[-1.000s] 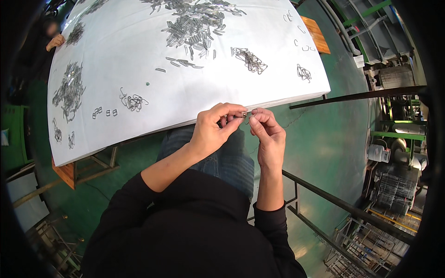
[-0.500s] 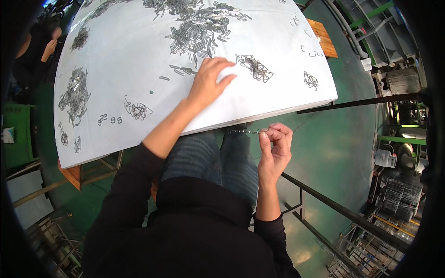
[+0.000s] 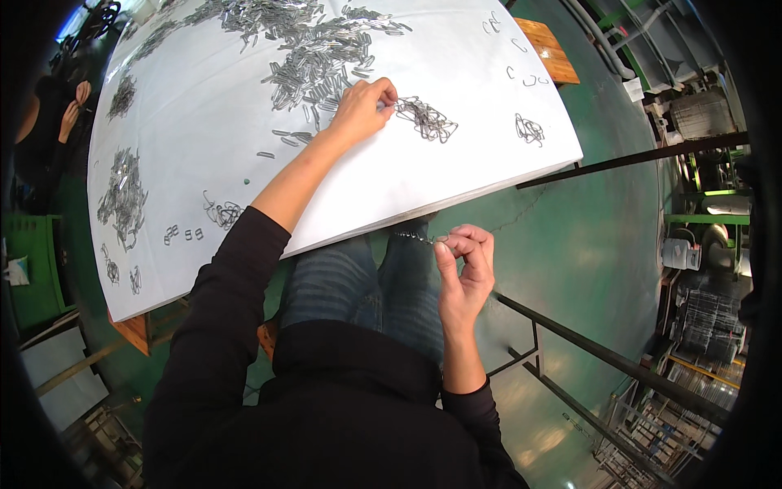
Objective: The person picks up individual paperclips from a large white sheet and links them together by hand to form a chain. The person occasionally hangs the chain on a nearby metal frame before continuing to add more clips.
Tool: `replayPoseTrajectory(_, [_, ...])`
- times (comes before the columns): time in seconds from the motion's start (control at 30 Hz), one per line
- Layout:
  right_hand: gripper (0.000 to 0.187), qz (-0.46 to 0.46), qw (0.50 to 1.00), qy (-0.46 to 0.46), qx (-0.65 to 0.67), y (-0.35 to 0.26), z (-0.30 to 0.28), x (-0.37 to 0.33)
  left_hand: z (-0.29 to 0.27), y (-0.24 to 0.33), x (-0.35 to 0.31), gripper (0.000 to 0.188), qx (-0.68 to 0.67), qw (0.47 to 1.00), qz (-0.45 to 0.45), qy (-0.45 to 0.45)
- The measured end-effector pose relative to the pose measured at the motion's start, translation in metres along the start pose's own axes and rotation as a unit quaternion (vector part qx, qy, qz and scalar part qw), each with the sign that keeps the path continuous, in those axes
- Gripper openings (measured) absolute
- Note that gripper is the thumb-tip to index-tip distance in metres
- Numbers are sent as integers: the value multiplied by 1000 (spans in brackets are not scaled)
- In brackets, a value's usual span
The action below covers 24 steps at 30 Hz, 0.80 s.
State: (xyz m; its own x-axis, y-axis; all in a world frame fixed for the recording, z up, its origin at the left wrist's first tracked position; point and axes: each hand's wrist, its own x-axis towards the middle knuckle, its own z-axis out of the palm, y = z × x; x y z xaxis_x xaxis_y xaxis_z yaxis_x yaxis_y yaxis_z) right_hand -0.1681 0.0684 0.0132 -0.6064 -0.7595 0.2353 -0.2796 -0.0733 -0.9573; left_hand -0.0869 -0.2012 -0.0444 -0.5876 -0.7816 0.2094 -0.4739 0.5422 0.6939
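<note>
My left hand [image 3: 362, 110] reaches over the white tabletop with thumb and fingers pinched together. Its fingertips are on a wire link at the left edge of a small heap of bent wire links [image 3: 430, 121]. Behind that hand spreads a large pile of narrow elongated metal links [image 3: 314, 69]. Off the table's front edge, above my lap, my right hand [image 3: 466, 265] pinches the end of a short thin metal chain [image 3: 414, 237], which extends leftward from the fingertips. The piece right between those fingers is partly hidden.
Smaller heaps of links [image 3: 124, 196] lie along the table's left side, with a wire cluster [image 3: 221, 213] near the front. Loose hooks [image 3: 529, 80] and another cluster [image 3: 529, 129] are at the right. A wooden stool [image 3: 547, 53] stands beyond. Another person's hands [image 3: 75, 110] show at far left.
My left hand has gone from open fingers above the table to a pinch at the small heap. The right hand still holds the chain. The whole view has shifted slightly.
</note>
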Motion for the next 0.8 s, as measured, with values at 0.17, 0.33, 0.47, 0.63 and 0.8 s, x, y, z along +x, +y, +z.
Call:
replayPoseTrajectory(0.17, [7,-15,999,-2,-29,4,0,0,11,4,-22,25,-26,991,-15,130])
replayPoseTrajectory(0.33, [7,-18,999,-6,-37,5,0,0,2,-5,-20,25,28,995,-33,86])
replayPoseTrajectory(0.47, [7,-21,999,-9,-38,3,1,-1,-7,-4,-7,23,13,1000,-25,-14])
replayPoseTrajectory(0.63, [7,-24,998,-12,-50,1,0,-3,-20,-13,13,22,52,989,59,-124])
replayPoseTrajectory(0.8, [8,-24,998,-14,-49,-1,4,-4,-19,-29,21,13,96,969,208,-96])
